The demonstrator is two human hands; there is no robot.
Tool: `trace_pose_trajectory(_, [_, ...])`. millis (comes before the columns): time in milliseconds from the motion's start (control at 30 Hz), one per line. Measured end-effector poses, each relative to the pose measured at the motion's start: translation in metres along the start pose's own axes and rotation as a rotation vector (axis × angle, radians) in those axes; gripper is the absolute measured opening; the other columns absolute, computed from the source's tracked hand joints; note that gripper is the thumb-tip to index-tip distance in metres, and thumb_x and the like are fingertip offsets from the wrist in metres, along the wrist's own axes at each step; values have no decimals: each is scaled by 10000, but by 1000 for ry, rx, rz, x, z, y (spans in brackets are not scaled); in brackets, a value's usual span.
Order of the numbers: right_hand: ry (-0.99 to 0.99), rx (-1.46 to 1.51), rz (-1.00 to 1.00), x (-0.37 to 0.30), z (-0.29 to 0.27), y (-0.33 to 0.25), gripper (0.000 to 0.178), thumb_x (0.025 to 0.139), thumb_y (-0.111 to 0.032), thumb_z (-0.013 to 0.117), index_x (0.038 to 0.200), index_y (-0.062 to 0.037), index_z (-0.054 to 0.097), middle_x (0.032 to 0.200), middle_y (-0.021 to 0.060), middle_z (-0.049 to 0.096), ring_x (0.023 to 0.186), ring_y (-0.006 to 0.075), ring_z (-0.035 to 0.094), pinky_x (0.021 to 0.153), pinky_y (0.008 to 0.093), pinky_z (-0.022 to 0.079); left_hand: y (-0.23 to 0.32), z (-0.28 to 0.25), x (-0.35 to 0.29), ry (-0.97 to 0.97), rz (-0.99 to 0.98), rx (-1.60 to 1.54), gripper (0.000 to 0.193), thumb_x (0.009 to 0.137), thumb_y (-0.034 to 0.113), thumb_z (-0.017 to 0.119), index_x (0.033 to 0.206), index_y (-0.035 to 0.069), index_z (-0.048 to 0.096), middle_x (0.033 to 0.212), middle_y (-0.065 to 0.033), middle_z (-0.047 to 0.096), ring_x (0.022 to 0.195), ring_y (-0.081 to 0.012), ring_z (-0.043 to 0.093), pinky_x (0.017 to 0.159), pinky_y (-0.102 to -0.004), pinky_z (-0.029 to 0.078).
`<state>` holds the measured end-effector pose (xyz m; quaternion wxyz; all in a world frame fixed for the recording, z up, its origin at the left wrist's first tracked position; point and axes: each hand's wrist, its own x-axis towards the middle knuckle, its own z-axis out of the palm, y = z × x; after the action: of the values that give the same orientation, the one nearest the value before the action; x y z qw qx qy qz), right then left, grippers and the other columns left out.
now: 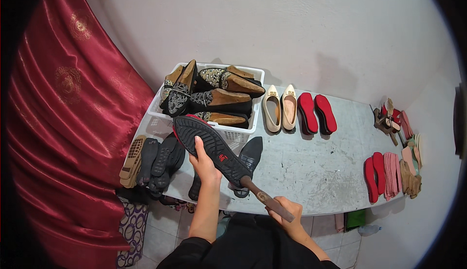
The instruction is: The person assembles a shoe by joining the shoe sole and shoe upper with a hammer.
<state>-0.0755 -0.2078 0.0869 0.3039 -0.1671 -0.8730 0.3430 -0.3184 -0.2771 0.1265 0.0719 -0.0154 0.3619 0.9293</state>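
My left hand (204, 166) is closed around a black shoe sole (209, 142) with a red edge, its ridged tread turned up and the thumb lying across it. The sole is held tilted above the table's near side. In my right hand (288, 216) is a brown wooden-handled tool (265, 198). Its far end meets or overlaps the heel of the sole; whether it has a head there I cannot tell. Beneath the sole, a black shoe (250, 154) rests on the table, partly covered.
A white basket (260, 74) of patterned shoes on wooden lasts stands behind. Cream flats (272, 111) and red-topped soles (316, 114) sit to its right on the grey table (311, 167). Dark soles (160, 162) lie left; pink pieces (391, 175) and tools (387, 120) right. A red curtain (73, 123) hangs left.
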Motion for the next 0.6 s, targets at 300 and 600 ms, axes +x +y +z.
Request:
trace_pose_trajectory(300, [19,-29,-59,14,6,-7,203,671,-162,705,816,-65,601,631,81,582,502,239,569,456,304,424,-11,0,-16,-20,39,101,360,905,235,538,1166,-10,494,1069,-98,576,900,-183,600,772,-290,509])
trace_pose_trajectory(600, [95,-12,-108,32,3,-20,180,682,-146,695,810,-66,596,635,87,581,505,247,568,461,305,428,-12,10,-30,-53,-86,114,383,910,292,521,1171,13,495,1060,-86,589,903,-201,607,774,-326,519])
